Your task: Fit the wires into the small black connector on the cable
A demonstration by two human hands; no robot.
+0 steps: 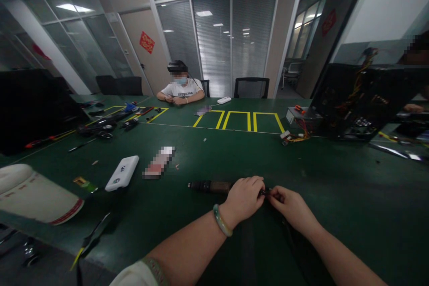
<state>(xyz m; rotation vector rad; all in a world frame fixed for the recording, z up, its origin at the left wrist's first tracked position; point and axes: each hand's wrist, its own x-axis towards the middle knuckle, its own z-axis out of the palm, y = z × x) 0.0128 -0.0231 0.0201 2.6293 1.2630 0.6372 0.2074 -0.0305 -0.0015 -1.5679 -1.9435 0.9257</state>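
Note:
A dark, slim tool that looks like an electric screwdriver (219, 187) lies along the green table, its black stepped nose and small metal tip pointing left. My left hand (246, 194), with a jade-coloured bangle at the wrist, is wrapped over its rear half and hides that part. At the tool's right end my right hand (288, 203) pinches a small black cable end (267, 191) between thumb and fingers. Whether the cable end sits inside the tool cannot be made out. A dark cord seems to run down below my right hand towards the table's near edge.
Left on the table (197, 156) are a white power bank (122, 173), a blurred-out flat item (159, 162), a paper cup (36, 194) and a thin screwdriver (90, 239). An open computer case (358, 103) stands right, beside a power supply (303, 118). Opposite sits a masked person (182, 87).

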